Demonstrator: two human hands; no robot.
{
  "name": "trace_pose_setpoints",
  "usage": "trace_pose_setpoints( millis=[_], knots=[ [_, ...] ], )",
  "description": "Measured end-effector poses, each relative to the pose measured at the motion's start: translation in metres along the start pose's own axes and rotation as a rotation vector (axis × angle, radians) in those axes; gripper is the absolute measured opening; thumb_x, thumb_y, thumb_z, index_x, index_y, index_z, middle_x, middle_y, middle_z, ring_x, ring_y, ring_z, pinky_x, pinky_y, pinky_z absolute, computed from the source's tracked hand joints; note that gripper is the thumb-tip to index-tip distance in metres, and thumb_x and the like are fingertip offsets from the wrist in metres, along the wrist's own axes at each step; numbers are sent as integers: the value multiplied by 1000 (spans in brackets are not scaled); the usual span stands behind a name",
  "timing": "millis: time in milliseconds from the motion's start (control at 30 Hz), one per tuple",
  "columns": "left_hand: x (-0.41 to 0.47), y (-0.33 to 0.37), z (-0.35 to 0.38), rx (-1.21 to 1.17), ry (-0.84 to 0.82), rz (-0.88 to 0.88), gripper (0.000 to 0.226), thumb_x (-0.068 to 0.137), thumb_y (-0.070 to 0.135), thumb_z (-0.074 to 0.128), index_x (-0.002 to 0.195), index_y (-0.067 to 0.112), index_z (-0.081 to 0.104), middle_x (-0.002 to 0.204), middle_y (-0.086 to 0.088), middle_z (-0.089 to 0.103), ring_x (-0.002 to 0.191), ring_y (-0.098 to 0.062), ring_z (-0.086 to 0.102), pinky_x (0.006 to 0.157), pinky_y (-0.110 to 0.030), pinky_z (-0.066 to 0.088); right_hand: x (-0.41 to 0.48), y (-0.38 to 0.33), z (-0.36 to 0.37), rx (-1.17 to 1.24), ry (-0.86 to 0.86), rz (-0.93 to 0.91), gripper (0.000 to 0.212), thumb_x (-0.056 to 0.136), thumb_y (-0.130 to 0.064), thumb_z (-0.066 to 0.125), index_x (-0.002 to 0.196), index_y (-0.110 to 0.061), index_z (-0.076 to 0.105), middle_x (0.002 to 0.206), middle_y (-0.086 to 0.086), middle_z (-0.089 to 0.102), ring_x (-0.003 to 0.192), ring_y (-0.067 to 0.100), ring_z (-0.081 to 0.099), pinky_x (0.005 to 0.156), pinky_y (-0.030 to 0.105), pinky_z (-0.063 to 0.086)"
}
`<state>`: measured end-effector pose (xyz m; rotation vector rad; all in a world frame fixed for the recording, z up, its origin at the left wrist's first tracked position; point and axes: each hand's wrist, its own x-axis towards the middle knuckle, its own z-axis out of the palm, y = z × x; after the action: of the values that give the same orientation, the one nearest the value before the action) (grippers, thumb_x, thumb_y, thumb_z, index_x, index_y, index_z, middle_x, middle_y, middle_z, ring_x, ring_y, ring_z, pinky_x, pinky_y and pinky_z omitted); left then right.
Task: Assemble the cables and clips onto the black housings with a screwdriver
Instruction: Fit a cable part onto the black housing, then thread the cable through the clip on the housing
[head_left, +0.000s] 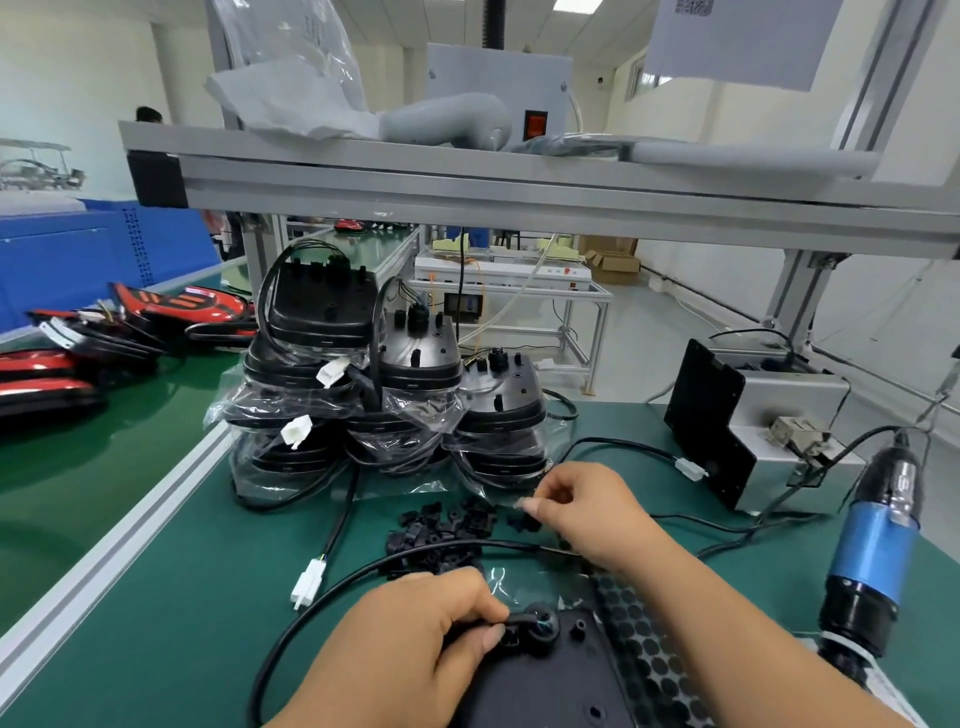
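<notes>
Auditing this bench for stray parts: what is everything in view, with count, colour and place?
housing: one, black, near edge, under left hand.
cable: one, black, looping left from housing.
clips: a pile, black, mid-mat.
stack: many bagged housings, black, behind clips.
screwdriver: one, blue and black, right.
fixture: one, black and grey, right rear.
lamps: several, red and black, left bench.
shelf: one, grey, overhead.
mat: one, green, bench top.
left hand: one, grips cable at housing.
right hand: one, fingertips pinched at clips; contents unclear.
</notes>
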<state>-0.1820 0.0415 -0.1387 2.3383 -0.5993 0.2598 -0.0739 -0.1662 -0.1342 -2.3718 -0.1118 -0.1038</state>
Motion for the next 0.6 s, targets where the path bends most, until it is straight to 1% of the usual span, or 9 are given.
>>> trace_pose_setpoints(
  millis=[67, 133, 233, 333, 367, 433, 500, 533, 600],
  knots=[
    [6, 1, -4, -27, -57, -2, 16, 84, 43, 64, 87, 56, 55, 87, 29, 65, 86, 8, 59, 77, -15, 48, -3, 1, -3, 148, -28, 55, 19, 84, -26, 72, 70, -17, 63, 51, -7, 60, 46, 4, 51, 48, 16, 43],
    [11, 2, -8, -34, -111, -2, 18, 84, 40, 65, 80, 55, 57, 85, 34, 63, 83, 8, 59, 72, -11, 46, -5, 2, -5, 233, -43, 91, 18, 83, -23, 73, 70, -14, 65, 49, -5, 60, 43, 3, 50, 47, 15, 44],
    [18, 0, -11, -50, -158, 2, 18, 83, 36, 67, 76, 51, 59, 77, 31, 63, 73, 6, 59, 63, -7, 40, -7, 4, -3, 291, -69, 125, 14, 86, -17, 70, 73, -14, 68, 52, -5, 59, 46, 4, 51, 50, 16, 45],
    [24, 1, -18, -155, -252, -43, 8, 83, 37, 68, 79, 43, 63, 74, 25, 65, 68, 6, 58, 63, -6, 41, -7, 7, -2, 295, -91, 132, 17, 89, -16, 65, 72, -17, 65, 55, -6, 60, 50, 3, 55, 53, 17, 47],
    [28, 1, -21, -191, -297, -66, 5, 84, 40, 67, 79, 39, 65, 73, 22, 66, 67, 6, 58, 63, -7, 42, -8, 7, -2, 319, -102, 129, 18, 90, -15, 63, 72, -16, 63, 58, -4, 61, 51, 3, 58, 54, 17, 48],
    [38, -2, -21, -178, -332, -92, 13, 85, 42, 64, 78, 32, 66, 71, 16, 66, 63, 5, 55, 65, -15, 46, -8, 5, -1, 364, -124, 118, 17, 92, -12, 60, 75, -14, 61, 64, 0, 63, 57, 7, 61, 57, 21, 49],
    [51, -7, -16, -166, -230, -152, 10, 87, 39, 63, 81, 31, 66, 74, 15, 68, 62, 4, 55, 69, -21, 48, -10, 2, -1, 436, -129, 108, 17, 91, -8, 62, 75, -12, 62, 63, 1, 64, 58, 10, 62, 57, 22, 50],
    [57, -9, -12, -179, -157, -192, 3, 88, 35, 63, 88, 36, 65, 81, 17, 68, 64, 6, 56, 72, -19, 48, -11, -1, 0, 498, -132, 110, 16, 90, -7, 64, 75, -11, 64, 62, 1, 64, 58, 10, 62, 56, 21, 49],
    [66, -8, -5, -168, -87, -247, 31, 88, 31, 64, 115, 44, 55, 106, 20, 62, 76, 4, 58, 79, -16, 46, -16, -9, 0, 632, -144, 125, 13, 87, -5, 68, 75, -9, 67, 61, 2, 63, 56, 10, 60, 53, 20, 46]
  ],
)
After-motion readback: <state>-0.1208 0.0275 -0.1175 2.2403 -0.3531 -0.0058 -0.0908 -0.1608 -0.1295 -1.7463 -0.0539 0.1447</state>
